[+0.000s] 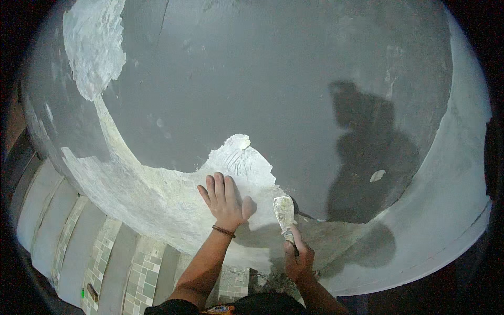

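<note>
My left hand [227, 203] lies flat against the pale, stripped part of the wall [173, 194], fingers spread and pointing up, a beaded bracelet at the wrist. Just above its fingertips is a whitish bare patch [236, 164] with dark scratch marks and a ragged top. To the right, my right hand [299, 261] grips a scraper [284, 211] by its handle. The scraper's blade is smeared with white and points upward, close to the lower edge of the dark grey paint [236, 100]. Whether the blade touches the wall I cannot tell.
Another large bare patch [94, 47] shows at the upper left, and a small pale chip mark [377, 176] at the right. My shadow [367, 152] falls across the grey paint. Steps with tiled strips [142, 270] run along the lower left; a small dark object [93, 292] lies there.
</note>
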Demonstrator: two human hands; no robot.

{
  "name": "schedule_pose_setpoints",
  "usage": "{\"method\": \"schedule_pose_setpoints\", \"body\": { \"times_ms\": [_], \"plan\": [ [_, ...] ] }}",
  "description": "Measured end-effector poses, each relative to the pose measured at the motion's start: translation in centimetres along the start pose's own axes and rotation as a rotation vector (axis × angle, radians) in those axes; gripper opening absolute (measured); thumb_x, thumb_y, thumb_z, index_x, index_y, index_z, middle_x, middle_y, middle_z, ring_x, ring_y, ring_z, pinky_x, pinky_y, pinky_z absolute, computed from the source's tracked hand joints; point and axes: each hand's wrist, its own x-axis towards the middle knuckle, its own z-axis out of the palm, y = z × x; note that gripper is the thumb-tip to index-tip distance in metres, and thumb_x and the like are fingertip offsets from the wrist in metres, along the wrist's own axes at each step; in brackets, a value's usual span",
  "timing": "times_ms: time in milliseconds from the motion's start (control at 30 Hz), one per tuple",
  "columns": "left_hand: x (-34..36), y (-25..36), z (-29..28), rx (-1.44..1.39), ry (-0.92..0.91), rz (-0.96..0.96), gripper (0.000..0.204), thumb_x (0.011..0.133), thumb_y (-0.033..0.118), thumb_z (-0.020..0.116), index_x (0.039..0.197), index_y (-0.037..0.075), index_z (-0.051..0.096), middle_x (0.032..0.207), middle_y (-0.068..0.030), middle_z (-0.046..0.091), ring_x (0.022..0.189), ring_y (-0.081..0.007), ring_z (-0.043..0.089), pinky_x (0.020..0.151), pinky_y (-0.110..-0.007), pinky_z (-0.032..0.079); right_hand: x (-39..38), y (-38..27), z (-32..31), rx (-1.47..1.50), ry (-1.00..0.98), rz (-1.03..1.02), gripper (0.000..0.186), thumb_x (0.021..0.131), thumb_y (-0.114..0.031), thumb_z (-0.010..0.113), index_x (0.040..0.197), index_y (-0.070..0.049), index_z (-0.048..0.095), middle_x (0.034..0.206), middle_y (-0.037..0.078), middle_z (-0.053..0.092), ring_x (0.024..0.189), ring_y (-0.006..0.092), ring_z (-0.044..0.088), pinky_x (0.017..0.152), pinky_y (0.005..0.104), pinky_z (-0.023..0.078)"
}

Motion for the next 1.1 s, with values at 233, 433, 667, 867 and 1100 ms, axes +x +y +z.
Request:
{"method": "schedule_pose_setpoints", "body": {
  "times_ms": [233, 433, 667, 867, 1100],
  "plan": [
    [0.0, -0.2, 0.0, 0.040, -0.011, 0.044, 0.075, 0.095, 0.045, 0.042, 0.147, -0.009, 0.033, 0.157, -0.0289, 0.025, 0.149, -0.0468, 0.015, 0.117, -0.065, 0.002, 0.6, -0.8, -0.4, -0.069, 0.025, -0.104, 0.050, 0.097, -0.019, 0.049, 0.139, 0.007, 0.049, 0.074, 0.014, 0.061, 0.064, 0.0195, 0.056, 0.064, 0.0340, 0.048],
    [0.0, -0.1, 0.0, -0.003, 0.010, 0.001, 0.068, 0.091, 0.043, 0.047, 0.140, -0.006, 0.046, 0.154, -0.0238, 0.034, 0.149, -0.0426, 0.018, 0.119, -0.063, 0.002, 1.0, -0.9, -0.4, -0.036, 0.002, -0.117, 0.048, 0.096, -0.017, 0.052, 0.140, 0.002, 0.051, 0.104, 0.027, 0.068, 0.089, 0.0362, 0.069, 0.083, 0.0420, 0.054],
    [0.0, 0.0, -0.1, -0.017, 0.005, -0.005, 0.069, 0.090, 0.042, 0.049, 0.139, -0.006, 0.045, 0.152, -0.0246, 0.037, 0.149, -0.0423, 0.018, 0.118, -0.064, 0.002, 0.8, -1.0, -0.7, 0.003, -0.022, -0.103, 0.048, 0.093, -0.011, 0.051, 0.140, 0.002, 0.051, 0.097, 0.024, 0.068, 0.085, 0.0345, 0.070, 0.079, 0.0425, 0.054],
    [0.1, 0.1, 0.0, -0.041, 0.010, -0.010, 0.068, 0.088, 0.040, 0.049, 0.138, -0.006, 0.046, 0.150, -0.0243, 0.038, 0.149, -0.0425, 0.016, 0.118, -0.064, 0.001, 1.2, -1.5, -0.8, -0.062, 0.001, -0.123, 0.049, 0.091, -0.005, 0.052, 0.140, 0.001, 0.052, 0.097, 0.024, 0.069, 0.084, 0.0352, 0.069, 0.078, 0.0424, 0.054],
    [0.2, 0.2, -0.2, 0.010, -0.007, 0.024, 0.075, 0.096, 0.048, 0.042, 0.149, -0.005, 0.033, 0.158, -0.0266, 0.026, 0.149, -0.0450, 0.015, 0.118, -0.064, 0.003, 1.6, -1.5, -0.8, -0.069, 0.032, -0.193, 0.046, 0.093, -0.007, 0.053, 0.137, 0.003, 0.053, 0.094, 0.020, 0.067, 0.081, 0.0285, 0.064, 0.075, 0.0364, 0.051]
  ]
}}
